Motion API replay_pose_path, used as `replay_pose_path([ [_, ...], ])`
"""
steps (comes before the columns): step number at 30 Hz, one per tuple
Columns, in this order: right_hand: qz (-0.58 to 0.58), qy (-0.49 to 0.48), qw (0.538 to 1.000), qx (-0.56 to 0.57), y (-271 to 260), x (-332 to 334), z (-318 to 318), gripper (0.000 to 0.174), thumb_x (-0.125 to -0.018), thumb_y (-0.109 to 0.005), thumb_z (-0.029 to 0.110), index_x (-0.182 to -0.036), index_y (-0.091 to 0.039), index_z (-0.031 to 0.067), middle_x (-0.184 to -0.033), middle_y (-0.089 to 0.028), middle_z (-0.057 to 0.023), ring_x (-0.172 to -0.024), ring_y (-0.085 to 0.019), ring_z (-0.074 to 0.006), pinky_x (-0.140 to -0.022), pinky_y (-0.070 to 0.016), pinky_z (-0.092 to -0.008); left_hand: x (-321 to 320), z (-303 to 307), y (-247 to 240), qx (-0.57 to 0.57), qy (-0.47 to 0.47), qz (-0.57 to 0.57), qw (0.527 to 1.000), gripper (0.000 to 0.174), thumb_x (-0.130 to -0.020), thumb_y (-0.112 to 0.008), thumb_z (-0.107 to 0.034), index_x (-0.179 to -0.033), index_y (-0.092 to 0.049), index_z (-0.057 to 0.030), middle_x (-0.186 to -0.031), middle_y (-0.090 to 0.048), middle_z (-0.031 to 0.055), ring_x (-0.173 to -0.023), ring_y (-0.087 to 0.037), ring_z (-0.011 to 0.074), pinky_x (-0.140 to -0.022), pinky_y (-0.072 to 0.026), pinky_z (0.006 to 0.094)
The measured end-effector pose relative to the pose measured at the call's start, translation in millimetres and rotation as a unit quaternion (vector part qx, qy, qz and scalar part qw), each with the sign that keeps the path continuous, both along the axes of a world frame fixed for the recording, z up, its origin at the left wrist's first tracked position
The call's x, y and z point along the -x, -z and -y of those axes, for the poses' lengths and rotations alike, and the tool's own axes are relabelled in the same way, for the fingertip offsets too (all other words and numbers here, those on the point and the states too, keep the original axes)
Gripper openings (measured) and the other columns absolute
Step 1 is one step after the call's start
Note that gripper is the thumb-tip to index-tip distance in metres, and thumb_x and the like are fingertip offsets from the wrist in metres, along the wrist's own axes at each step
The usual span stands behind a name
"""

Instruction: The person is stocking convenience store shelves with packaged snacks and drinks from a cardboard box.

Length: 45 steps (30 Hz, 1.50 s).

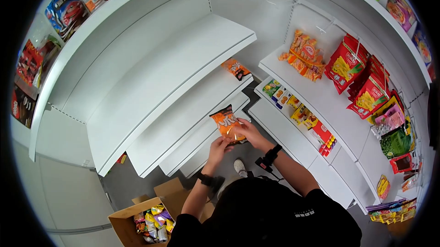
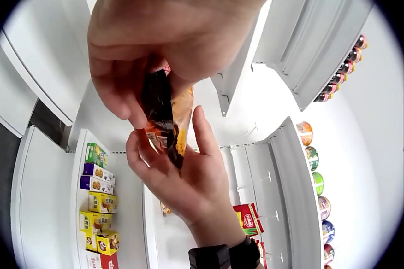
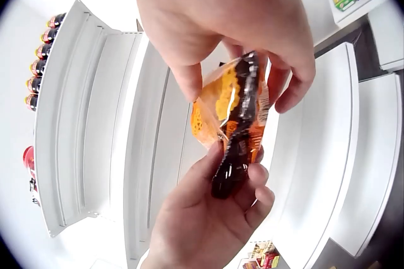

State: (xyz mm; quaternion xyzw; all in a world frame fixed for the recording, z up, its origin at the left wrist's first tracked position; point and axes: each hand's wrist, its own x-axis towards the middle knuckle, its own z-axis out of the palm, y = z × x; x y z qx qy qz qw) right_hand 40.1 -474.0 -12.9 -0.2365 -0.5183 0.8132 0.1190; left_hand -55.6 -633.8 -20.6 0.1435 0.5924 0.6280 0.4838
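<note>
Head view: an orange snack bag (image 1: pixel 228 123) is held in the air before the front edges of the white shelves (image 1: pixel 151 86), touching none of them. The left hand (image 1: pixel 219 148) grips its lower end and the right hand (image 1: pixel 247 130) its right side. A second orange bag (image 1: pixel 236 68) lies at a shelf's right end.

Left wrist view: the left hand (image 2: pixel 170 35) pinches the bag's dark end, with the right hand beneath.

Right wrist view: the right hand (image 3: pixel 233 23) pinches the top between thumb and fingers. The left hand's fingers curl round the bottom seam.

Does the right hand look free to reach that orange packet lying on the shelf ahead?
Probably not as things stand: the right hand and the left hand both pinch the snack bag. Otherwise nothing seems to stand between it and the shelf packet.
</note>
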Motion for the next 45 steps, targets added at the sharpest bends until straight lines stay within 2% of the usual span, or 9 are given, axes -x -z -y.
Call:
replay_pose_path([
  [5, 0.101, 0.014, 0.995, 0.006, -7.0, 10.7, -21.7, 0.069, -0.083, -0.063, 0.036, -0.135, -0.034, 0.0003, -0.118, -0.054, -0.0100, -0.105, -0.052, -0.0184, -0.084, -0.0439, -0.0314, 35.9, -32.8, 11.5, -0.006, -0.022, -0.046, 0.999, 0.024, -0.093, -0.050, -0.021, -0.105, -0.058, -0.0013, -0.092, -0.065, 0.0056, -0.073, -0.063, 0.0111, -0.065, -0.0492, 0.0216],
  [8, 0.135, 0.019, 0.991, 0.003, 5.7, 11.7, -38.0, 0.063, -0.082, -0.062, 0.037, -0.131, -0.041, 0.0039, -0.111, -0.056, -0.0056, -0.099, -0.053, -0.0159, -0.080, -0.0439, -0.0305, 65.0, -57.7, 31.7, -0.021, -0.041, -0.075, 0.996, 0.022, -0.093, -0.049, -0.018, -0.103, -0.059, -0.0004, -0.090, -0.065, 0.0053, -0.072, -0.063, 0.0108, -0.062, -0.0498, 0.0215],
  [14, 0.138, 0.066, 0.988, 0.003, 12.7, 6.5, -54.4, 0.054, -0.083, -0.062, 0.033, -0.125, -0.047, 0.0040, -0.105, -0.056, -0.0040, -0.097, -0.053, -0.0141, -0.079, -0.0444, -0.0303, 131.4, -113.0, 68.3, -0.023, -0.064, -0.183, 0.981, 0.021, -0.093, -0.048, -0.016, -0.100, -0.060, 0.0011, -0.087, -0.065, 0.0056, -0.067, -0.062, 0.0108, -0.059, -0.0503, 0.0222],
  [17, 0.129, 0.080, 0.988, 0.009, 7.2, -0.2, -65.5, 0.052, -0.083, -0.061, 0.033, -0.124, -0.048, 0.0039, -0.105, -0.056, -0.0036, -0.096, -0.054, -0.0141, -0.080, -0.0450, -0.0302, 150.7, -146.4, 78.9, -0.031, -0.094, -0.140, 0.985, 0.019, -0.092, -0.049, -0.014, -0.097, -0.060, 0.0011, -0.084, -0.065, 0.0051, -0.066, -0.062, 0.0106, -0.057, -0.0495, 0.0218],
  [21, 0.120, 0.108, 0.986, 0.037, 4.0, -7.5, -77.4, 0.047, -0.085, -0.061, 0.031, -0.122, -0.049, 0.0038, -0.105, -0.056, -0.0035, -0.096, -0.054, -0.0145, -0.080, -0.0456, -0.0301, 170.3, -179.9, 93.2, 0.013, -0.076, -0.132, 0.988, 0.014, -0.092, -0.051, -0.012, -0.099, -0.058, -0.0020, -0.086, -0.063, 0.0040, -0.072, -0.063, 0.0127, -0.063, -0.0519, 0.0235],
  [25, 0.115, 0.118, 0.985, 0.054, 7.1, -13.6, -85.5, 0.044, -0.086, -0.060, 0.029, -0.121, -0.051, 0.0037, -0.105, -0.057, -0.0038, -0.096, -0.055, -0.0144, -0.080, -0.0461, -0.0299, 176.6, -203.4, 104.6, -0.014, -0.086, -0.080, 0.993, 0.013, -0.092, -0.051, -0.011, -0.099, -0.056, -0.0023, -0.089, -0.063, 0.0054, -0.076, -0.064, 0.0159, -0.067, -0.0539, 0.0255],
  [31, 0.123, 0.127, 0.982, 0.063, 11.2, -22.4, -94.2, 0.042, -0.087, -0.059, 0.028, -0.120, -0.051, 0.0038, -0.104, -0.058, -0.0042, -0.096, -0.056, -0.0147, -0.080, -0.0465, -0.0300, 177.5, -220.7, 97.4, -0.007, -0.117, -0.003, 0.993, 0.010, -0.092, -0.048, -0.009, -0.093, -0.055, -0.0016, -0.085, -0.062, 0.0063, -0.068, -0.063, 0.0128, -0.059, -0.0535, 0.0245],
  [41, 0.130, 0.126, 0.981, 0.070, 25.8, -33.4, -108.9, 0.040, -0.088, -0.057, 0.028, -0.121, -0.051, 0.0053, -0.108, -0.058, -0.0050, -0.098, -0.056, -0.0168, -0.081, -0.0468, -0.0318, 185.2, -234.1, 102.9, -0.037, -0.102, -0.005, 0.994, 0.009, -0.092, -0.049, -0.010, -0.091, -0.054, -0.0023, -0.073, -0.058, 0.0055, -0.057, -0.057, 0.0115, -0.048, -0.0486, 0.0231],
  [45, 0.138, 0.126, 0.979, 0.078, 28.8, -35.9, -110.8, 0.040, -0.088, -0.057, 0.028, -0.121, -0.051, 0.0057, -0.109, -0.058, -0.0053, -0.099, -0.056, -0.0173, -0.082, -0.0462, -0.0327, 179.1, -236.3, 88.9, 0.001, -0.115, -0.015, 0.993, 0.010, -0.092, -0.049, -0.010, -0.091, -0.055, -0.0018, -0.072, -0.058, 0.0060, -0.055, -0.057, 0.0115, -0.046, -0.0462, 0.0231],
])
